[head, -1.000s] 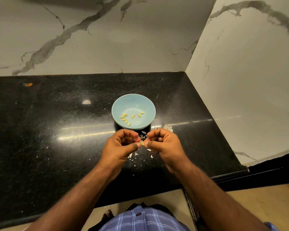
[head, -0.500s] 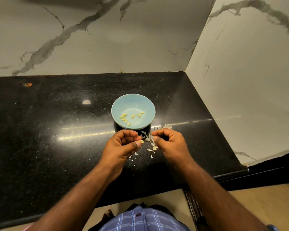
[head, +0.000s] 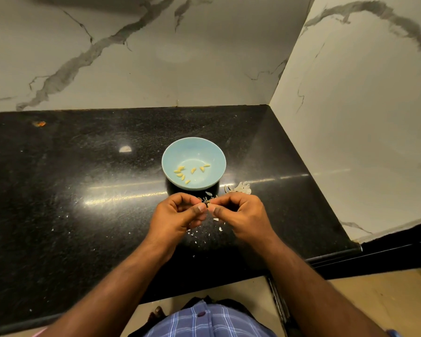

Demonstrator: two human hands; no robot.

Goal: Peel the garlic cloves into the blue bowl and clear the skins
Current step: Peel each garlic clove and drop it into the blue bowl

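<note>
Hands, left (head: 178, 215) and right (head: 241, 215), pinch one garlic clove (head: 207, 203) beside blue bowl (head: 214, 154).

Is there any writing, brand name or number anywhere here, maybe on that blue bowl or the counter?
None: no text can be read in this picture.
The blue bowl is plain, with no mark or label.
The black counter and marble walls carry only speckles and veins, no signs or numbers.
</note>
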